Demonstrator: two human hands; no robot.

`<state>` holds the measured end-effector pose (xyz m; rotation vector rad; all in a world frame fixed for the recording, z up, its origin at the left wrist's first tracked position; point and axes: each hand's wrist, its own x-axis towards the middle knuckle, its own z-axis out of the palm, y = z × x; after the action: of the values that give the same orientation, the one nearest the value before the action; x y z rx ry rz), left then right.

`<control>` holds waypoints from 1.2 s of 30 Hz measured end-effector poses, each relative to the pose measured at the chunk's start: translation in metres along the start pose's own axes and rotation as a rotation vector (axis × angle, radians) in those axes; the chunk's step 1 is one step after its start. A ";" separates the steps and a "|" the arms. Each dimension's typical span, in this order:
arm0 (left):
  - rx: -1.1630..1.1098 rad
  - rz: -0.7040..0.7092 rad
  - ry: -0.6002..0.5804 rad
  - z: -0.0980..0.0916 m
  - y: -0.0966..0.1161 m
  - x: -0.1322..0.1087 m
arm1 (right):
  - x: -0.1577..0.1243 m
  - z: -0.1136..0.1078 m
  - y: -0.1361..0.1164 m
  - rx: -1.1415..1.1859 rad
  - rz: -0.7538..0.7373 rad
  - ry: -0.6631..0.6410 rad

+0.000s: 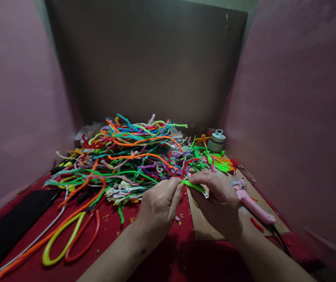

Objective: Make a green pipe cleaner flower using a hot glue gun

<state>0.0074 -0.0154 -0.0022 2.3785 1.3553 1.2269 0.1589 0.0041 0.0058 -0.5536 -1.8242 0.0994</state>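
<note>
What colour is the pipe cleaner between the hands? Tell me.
Neon green; head view shows the pipe cleaner pinched by left hand and right hand.

Red-covered table [168, 254] carries a tangled pile of pipe cleaners [132, 156] at centre — mixed colours. Scissors [73, 235] lie front left, near a flat black slab [11, 223]; a cardboard sheet [204, 230] lies at right.

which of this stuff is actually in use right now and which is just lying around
In hand: green pipe cleaner, pinched between left hand and right hand.
Lying about: pipe cleaner pile, scissors, pink glue gun, cardboard sheet.
</note>
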 end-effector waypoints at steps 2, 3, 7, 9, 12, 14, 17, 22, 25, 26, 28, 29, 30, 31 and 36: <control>0.014 0.006 0.004 0.001 0.000 0.000 | 0.000 0.001 0.000 -0.007 -0.004 -0.007; 0.011 0.003 0.005 0.001 0.000 0.000 | 0.000 0.001 0.000 -0.011 -0.005 -0.012; -0.129 -0.066 -0.006 0.001 0.001 0.001 | -0.003 0.002 -0.002 0.009 0.022 -0.009; -0.314 -0.156 -0.032 -0.002 0.002 0.002 | -0.006 0.001 -0.003 0.074 0.073 0.013; -0.703 -0.313 -0.065 -0.008 0.001 0.004 | -0.010 -0.001 -0.002 0.216 0.173 0.063; -0.957 -0.402 -0.083 -0.011 0.000 0.006 | -0.012 -0.001 0.001 0.258 0.237 0.102; -1.225 -0.492 -0.110 -0.013 -0.002 0.007 | -0.011 0.001 0.009 0.246 0.323 0.122; -1.412 -0.490 -0.127 -0.016 0.000 0.007 | -0.010 0.005 0.019 0.153 0.315 0.083; -1.466 -0.467 -0.132 -0.019 0.002 0.008 | -0.011 0.009 0.021 0.098 0.255 0.034; -1.478 -0.465 -0.129 -0.020 0.003 0.008 | -0.012 0.011 0.020 0.085 0.240 0.015; -1.499 -0.465 -0.116 -0.022 0.004 0.009 | -0.014 0.014 0.019 0.055 0.212 -0.023; -1.508 -0.461 -0.108 -0.022 0.005 0.009 | -0.015 0.015 0.019 0.034 0.197 -0.042; -1.514 -0.456 -0.099 -0.023 0.005 0.008 | -0.015 0.016 0.018 0.012 0.181 -0.058; -1.516 -0.448 -0.086 -0.024 0.005 0.008 | -0.016 0.016 0.017 -0.008 0.169 -0.071; -1.536 -0.436 -0.022 -0.026 0.005 0.008 | -0.020 0.019 0.016 -0.014 0.153 -0.134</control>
<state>-0.0061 -0.0190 0.0217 0.9412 0.4213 1.2882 0.1508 0.0137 -0.0232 -0.7105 -1.9114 0.2317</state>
